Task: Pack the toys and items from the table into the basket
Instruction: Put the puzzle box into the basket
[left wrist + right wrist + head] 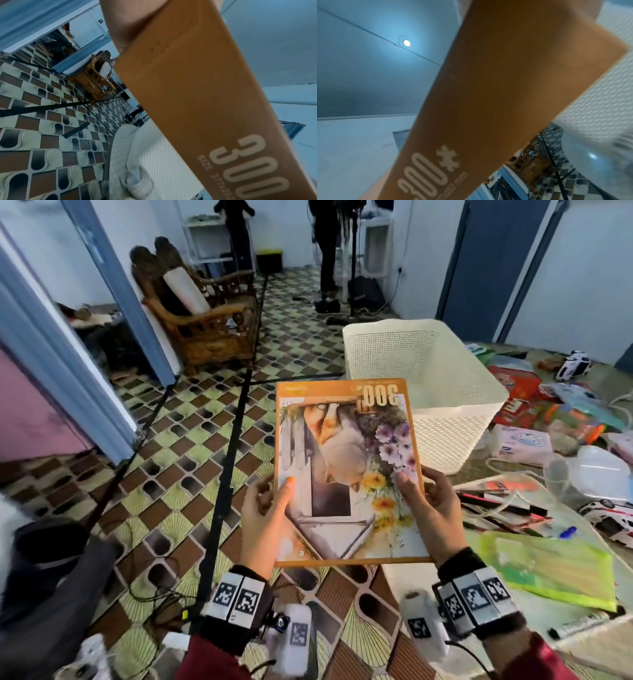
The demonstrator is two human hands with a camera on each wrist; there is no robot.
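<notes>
Both hands on the puzzle box, held in the air near the basket on the table. Left hand and right hand grip its near corners, thumbs on the picture side (print upside down). Toy car beside.

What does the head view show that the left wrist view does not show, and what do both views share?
Only the head view shows the printed cover of the puzzle box, with a cat and flowers, the left hand and right hand gripping its near corners, and the toys scattered on the table. Only the left wrist view shows the box's plain orange side with "300" and a size line. Both show the puzzle box, the white basket, the wooden armchair and the patterned floor.
</notes>
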